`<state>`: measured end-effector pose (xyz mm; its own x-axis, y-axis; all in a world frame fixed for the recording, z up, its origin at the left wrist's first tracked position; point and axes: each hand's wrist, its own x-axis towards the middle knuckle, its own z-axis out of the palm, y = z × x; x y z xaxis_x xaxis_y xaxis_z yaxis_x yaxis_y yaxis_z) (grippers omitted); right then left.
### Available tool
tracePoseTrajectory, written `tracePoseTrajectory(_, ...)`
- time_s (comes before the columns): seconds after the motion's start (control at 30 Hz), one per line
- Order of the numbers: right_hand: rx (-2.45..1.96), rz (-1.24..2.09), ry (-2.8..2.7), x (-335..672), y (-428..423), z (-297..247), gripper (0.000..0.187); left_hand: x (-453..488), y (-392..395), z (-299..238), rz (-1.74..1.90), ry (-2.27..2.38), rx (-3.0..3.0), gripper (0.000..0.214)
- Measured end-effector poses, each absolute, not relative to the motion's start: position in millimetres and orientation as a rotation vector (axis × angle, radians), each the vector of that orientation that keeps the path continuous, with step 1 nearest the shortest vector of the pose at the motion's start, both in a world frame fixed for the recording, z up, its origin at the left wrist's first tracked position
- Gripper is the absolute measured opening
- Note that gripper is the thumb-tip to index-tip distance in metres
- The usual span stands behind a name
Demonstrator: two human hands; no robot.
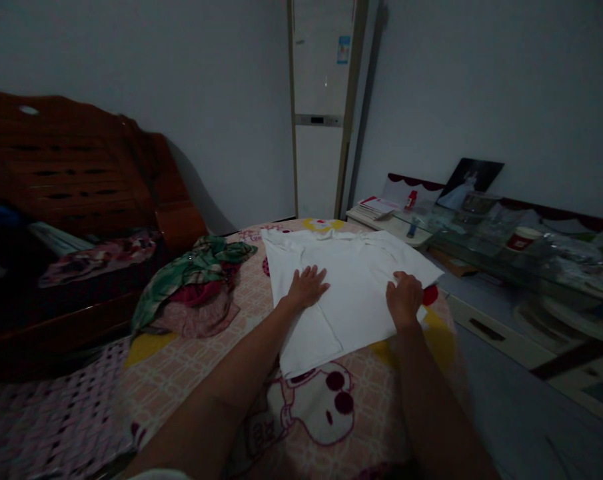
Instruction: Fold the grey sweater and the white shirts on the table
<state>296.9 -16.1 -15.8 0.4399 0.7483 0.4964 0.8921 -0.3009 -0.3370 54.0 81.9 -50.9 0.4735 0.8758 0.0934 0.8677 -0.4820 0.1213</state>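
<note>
A white T-shirt [354,287] lies spread on a round surface covered by a patterned cloth [206,373]. Its left side is folded inward, with a fold edge running down to the near hem, and one sleeve reaches out to the right. My left hand [307,288] rests flat on the folded left part, fingers spread. Over at the shirt's right side, my right hand [405,299] has its fingers curled and pinched at the fabric; its fingertips are partly hidden. Left of the shirt is a crumpled heap of green, red and pink clothes [196,287].
A wooden bench [81,173] with clothes on it stands at the left. A tall white air conditioner [318,167] fills the corner. Along the right wall, a glass-topped cabinet [481,247] holds a paper cup [524,238], papers [376,205] and a leaning picture [471,181].
</note>
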Motion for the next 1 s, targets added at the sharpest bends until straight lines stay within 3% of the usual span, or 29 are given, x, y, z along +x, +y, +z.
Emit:
tracePoseTrajectory(0.47,-2.317,-0.268,-1.415,297,-17,-10,0.029,60,84,-41,0.239,1.570,2.535,0.057)
tracePoseTrajectory(1.0,-2.244,-0.213,-1.649,280,-19,-1,0.032,170,129,2,0.447,1.296,2.505,0.055)
